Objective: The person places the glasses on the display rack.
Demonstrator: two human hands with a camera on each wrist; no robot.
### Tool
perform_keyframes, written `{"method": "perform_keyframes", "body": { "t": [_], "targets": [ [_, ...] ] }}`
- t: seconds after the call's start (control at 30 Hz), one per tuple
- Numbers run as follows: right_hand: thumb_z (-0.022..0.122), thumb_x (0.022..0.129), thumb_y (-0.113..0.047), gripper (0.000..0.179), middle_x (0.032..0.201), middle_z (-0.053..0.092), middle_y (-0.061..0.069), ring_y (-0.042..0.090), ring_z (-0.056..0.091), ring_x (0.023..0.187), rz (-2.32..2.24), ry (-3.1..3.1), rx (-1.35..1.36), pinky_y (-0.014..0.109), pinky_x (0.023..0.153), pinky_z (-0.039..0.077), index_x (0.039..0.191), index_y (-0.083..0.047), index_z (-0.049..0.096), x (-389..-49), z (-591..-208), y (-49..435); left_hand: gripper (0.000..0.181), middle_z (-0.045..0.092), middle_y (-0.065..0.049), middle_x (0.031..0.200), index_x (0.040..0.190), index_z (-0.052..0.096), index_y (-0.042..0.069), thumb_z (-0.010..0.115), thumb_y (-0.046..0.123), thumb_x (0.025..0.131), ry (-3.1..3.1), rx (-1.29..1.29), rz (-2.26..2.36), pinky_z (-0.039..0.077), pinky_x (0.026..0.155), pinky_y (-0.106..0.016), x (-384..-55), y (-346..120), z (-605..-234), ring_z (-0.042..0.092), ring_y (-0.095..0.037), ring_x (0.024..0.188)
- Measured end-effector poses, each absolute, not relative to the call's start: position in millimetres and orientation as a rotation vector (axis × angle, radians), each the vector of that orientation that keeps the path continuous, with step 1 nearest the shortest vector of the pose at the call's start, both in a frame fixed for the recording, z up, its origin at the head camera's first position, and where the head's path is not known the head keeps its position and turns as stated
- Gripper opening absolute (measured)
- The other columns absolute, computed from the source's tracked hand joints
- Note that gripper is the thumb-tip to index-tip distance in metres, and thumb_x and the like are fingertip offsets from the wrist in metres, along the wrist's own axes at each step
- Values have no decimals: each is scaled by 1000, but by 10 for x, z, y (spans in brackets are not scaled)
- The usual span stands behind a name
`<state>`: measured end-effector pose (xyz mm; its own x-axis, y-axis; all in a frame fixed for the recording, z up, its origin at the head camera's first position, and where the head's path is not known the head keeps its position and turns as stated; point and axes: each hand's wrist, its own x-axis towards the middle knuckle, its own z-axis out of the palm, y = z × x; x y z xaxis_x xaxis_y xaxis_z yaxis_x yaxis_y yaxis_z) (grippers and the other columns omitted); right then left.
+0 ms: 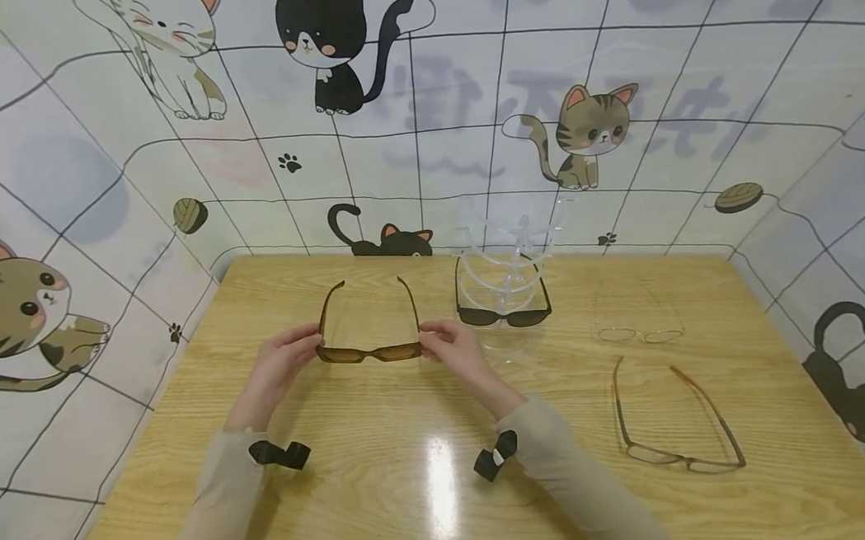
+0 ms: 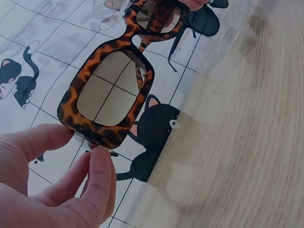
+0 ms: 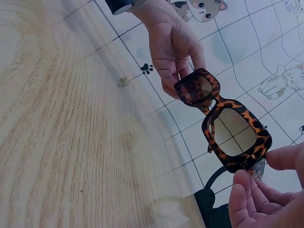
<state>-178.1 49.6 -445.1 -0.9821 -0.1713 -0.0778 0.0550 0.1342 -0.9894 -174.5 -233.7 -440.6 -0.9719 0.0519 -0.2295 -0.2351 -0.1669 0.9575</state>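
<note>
Both hands hold a pair of tortoiseshell sunglasses point(image 1: 367, 356) with brown lenses, its temples unfolded and pointing toward the back wall. My left hand point(image 1: 282, 362) pinches the left end of the frame by the hinge, thumb against fingers. At the other end, my right hand point(image 1: 458, 353) pinches the right hinge corner the same way. The left wrist view shows the mottled orange-and-black rim point(image 2: 111, 88) close up, with the thumb and fingertips at its lower corner. In the right wrist view both hands appear at opposite ends of the sunglasses point(image 3: 232, 128).
Right of the hands stands a clear display stand point(image 1: 508, 286) with black sunglasses point(image 1: 528, 318) at its lower part. Thin-rimmed glasses point(image 1: 641, 336) and brown-templed eyeglasses point(image 1: 685, 459) lie on the wooden table point(image 1: 386, 487). A cat-printed sheet point(image 1: 463, 161) walls the back and sides.
</note>
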Motion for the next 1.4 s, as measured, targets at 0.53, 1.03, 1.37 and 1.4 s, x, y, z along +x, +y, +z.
{"method": "perform_keyframes", "body": {
  "t": [0.53,1.03,1.37,1.4],
  "targets": [
    [60,92,-10,32,87,66,4,11,61,73,-2014,2137,-110,41,81,53,120,5,58,-1469,-4248,872,18,67,2,96,99,68,13,59,-1,90,1769,-159,2353,50,85,-19,-1502,-2047,-4211,64,-8,90],
    [59,92,-9,34,87,65,5,14,62,75,-2036,2195,-67,27,75,54,121,8,55,-1216,-4165,1327,43,63,-3,106,128,48,-13,61,0,89,1814,-100,2267,50,87,-21,-1491,-1577,-4153,63,-11,93],
    [59,92,-8,35,91,65,10,19,63,77,-2053,2222,-1,33,77,54,122,8,54,-1108,-4159,1575,43,64,-1,100,128,45,-15,59,-4,89,1759,-55,2262,50,85,-21,-1565,-1299,-4154,63,-8,90],
    [59,92,-8,35,91,65,10,20,64,78,-2055,2226,6,35,78,54,122,8,54,-1097,-4155,1598,43,64,-1,100,128,45,-15,59,-4,89,1757,-53,2257,50,86,-21,-1571,-1272,-4150,63,-8,90]
  ]
}}
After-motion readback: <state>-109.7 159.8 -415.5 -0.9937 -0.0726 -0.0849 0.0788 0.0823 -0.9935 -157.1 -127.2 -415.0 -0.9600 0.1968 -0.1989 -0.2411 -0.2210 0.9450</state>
